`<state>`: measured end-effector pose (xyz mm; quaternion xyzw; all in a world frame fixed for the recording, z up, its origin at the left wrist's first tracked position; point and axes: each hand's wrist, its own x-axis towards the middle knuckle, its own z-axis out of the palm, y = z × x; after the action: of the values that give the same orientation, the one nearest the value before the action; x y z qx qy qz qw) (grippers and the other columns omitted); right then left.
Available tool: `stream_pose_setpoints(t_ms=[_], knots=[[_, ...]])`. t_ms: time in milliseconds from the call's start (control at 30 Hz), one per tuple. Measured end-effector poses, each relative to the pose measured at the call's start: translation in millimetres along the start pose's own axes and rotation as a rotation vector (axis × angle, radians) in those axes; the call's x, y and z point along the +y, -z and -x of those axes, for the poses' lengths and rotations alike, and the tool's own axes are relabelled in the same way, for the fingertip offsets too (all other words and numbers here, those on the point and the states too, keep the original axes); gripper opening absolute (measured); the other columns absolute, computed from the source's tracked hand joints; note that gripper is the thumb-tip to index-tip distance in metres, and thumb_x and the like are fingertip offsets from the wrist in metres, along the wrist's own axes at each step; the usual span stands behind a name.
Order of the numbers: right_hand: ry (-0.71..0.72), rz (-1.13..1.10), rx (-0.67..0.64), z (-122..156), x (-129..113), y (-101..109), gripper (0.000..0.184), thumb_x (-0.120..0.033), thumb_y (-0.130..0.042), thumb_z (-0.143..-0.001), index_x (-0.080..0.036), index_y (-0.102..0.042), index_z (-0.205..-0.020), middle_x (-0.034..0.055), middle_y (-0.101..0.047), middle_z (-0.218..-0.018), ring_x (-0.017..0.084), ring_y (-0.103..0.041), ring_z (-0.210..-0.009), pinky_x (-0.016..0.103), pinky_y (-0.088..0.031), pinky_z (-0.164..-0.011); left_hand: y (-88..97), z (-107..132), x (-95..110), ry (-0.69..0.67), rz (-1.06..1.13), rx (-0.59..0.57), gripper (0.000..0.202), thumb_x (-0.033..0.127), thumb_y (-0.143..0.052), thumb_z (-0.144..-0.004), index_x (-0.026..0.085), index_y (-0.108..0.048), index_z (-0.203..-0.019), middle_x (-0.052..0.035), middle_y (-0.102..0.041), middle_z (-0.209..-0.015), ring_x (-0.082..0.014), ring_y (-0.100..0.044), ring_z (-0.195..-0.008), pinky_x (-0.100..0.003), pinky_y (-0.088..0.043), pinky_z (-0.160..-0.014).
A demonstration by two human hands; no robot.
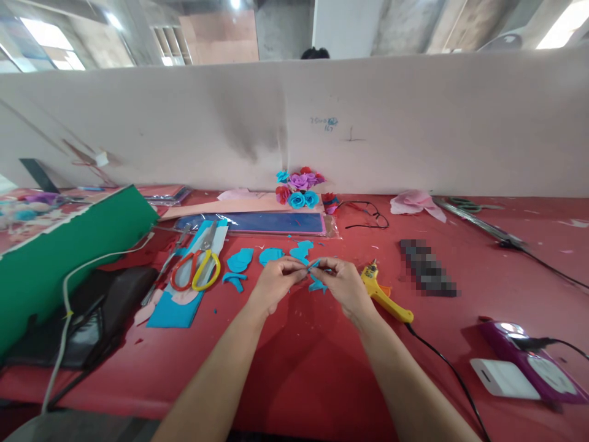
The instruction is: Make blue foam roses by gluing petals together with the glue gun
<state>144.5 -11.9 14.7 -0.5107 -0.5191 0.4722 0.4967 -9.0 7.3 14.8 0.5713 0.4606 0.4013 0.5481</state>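
Observation:
Over the middle of the red table, my left hand (pixel 277 277) and my right hand (pixel 343 282) meet at the fingertips. Both pinch a small blue paper piece (pixel 314 264), mostly covered by the fingers. Cut blue paper petals (pixel 240 260) lie in little heaps left of and behind my hands, with another blue scrap (pixel 317 284) just below the fingers. A curled blue strip (pixel 235 280) rests beside the petals. Close to my right hand lies a yellow glue gun (pixel 385 293), its nozzle pointing away from me.
Scissors (pixel 197 267) with red and yellow handles lie on folded blue paper (pixel 177 310) at left. Paper flowers (pixel 301 187) stand by the white partition (pixel 184 129). Eyeglasses (pixel 365 213), a pixelated dark object (pixel 427 268), a purple device (pixel 536 362) and a black cord (pixel 446 365) occupy the right.

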Motion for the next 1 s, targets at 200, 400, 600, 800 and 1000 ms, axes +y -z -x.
stream_pose_setpoints(t_ms=[200,400,600,800,1000], knots=[[-0.046,-0.136,0.006,2,-4,0,0.019,-0.034,-0.071,-0.064,-0.018,-0.069,-0.073,-0.0001,-0.062,-0.068,0.013,-0.054,-0.065,0.026,-0.048,-0.058,-4.6,3,7,-0.063,0.013,0.004,0.013,0.029,-0.068,-0.069,0.018,-0.072,-0.074,-0.0043,-0.059,-0.092,-0.0162,-0.056,-0.088,-0.030,-0.045,-0.082],[0.026,-0.111,0.080,2,-6,3,0.014,-0.031,-0.072,-0.064,-0.018,-0.068,-0.069,-0.0005,-0.062,-0.068,0.013,-0.054,-0.066,0.026,-0.046,-0.061,-10.1,5,10,-0.134,0.036,0.012,0.015,0.032,-0.067,-0.071,0.018,-0.071,-0.075,-0.0040,-0.059,-0.090,-0.0165,-0.055,-0.088,-0.029,-0.044,-0.081],[0.119,-0.109,0.021,1,-7,4,0.005,-0.024,-0.066,-0.070,-0.020,-0.069,-0.070,-0.0012,-0.064,-0.073,0.013,-0.057,-0.072,0.026,-0.046,-0.068,-9.9,3,5,-0.113,0.122,-0.050,0.017,0.032,-0.067,-0.071,0.017,-0.072,-0.077,-0.0056,-0.059,-0.090,-0.0164,-0.055,-0.082,-0.029,-0.046,-0.076],[0.160,-0.105,-0.012,2,-9,4,0.008,-0.023,-0.062,-0.074,-0.022,-0.070,-0.075,-0.0002,-0.065,-0.081,0.015,-0.058,-0.079,0.027,-0.048,-0.072,-9.5,4,5,-0.083,0.154,-0.064,0.016,0.030,-0.068,-0.071,0.016,-0.071,-0.077,-0.0041,-0.060,-0.080,-0.0148,-0.055,-0.077,-0.028,-0.045,-0.074],[0.134,-0.089,-0.012,3,-8,2,0.013,-0.029,-0.066,-0.071,-0.021,-0.069,-0.081,0.0015,-0.066,-0.081,0.016,-0.059,-0.076,0.027,-0.048,-0.065,-11.1,3,5,-0.103,0.127,-0.005,0.011,0.028,-0.068,-0.070,0.018,-0.071,-0.074,-0.0023,-0.063,-0.079,-0.0150,-0.055,-0.080,-0.028,-0.042,-0.078]])
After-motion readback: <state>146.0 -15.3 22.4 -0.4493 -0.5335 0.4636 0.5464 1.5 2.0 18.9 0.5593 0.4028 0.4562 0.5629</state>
